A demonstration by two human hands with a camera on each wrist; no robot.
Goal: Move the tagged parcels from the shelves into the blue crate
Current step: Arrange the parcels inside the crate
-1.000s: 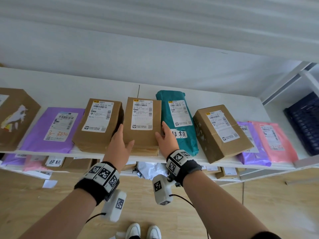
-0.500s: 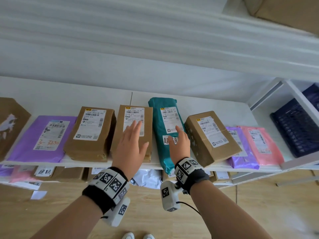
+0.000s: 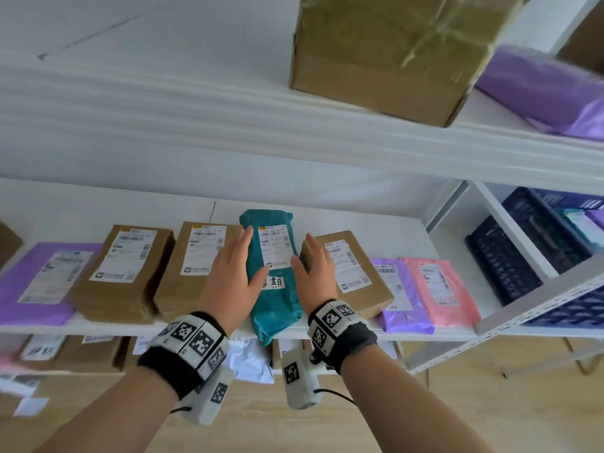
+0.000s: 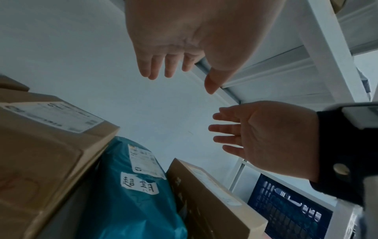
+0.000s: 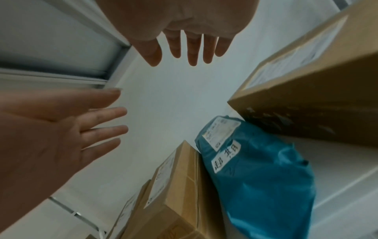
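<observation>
Now your left hand (image 3: 232, 277) and right hand (image 3: 314, 270) are both spread flat, fingers straight, holding nothing, one on each side of the teal parcel (image 3: 273, 276) with its handwritten tag (image 3: 274, 283). It lies on the shelf (image 3: 359, 331) between two brown boxes; whether your palms touch it is hard to say. Well off beyond your right hand sits the blue crate (image 3: 510, 256).

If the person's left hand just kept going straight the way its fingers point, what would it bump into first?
Probably nothing soon: the left hand hovers open above the teal parcel, fingers aimed at the white back wall. Depth is unclear.
</observation>
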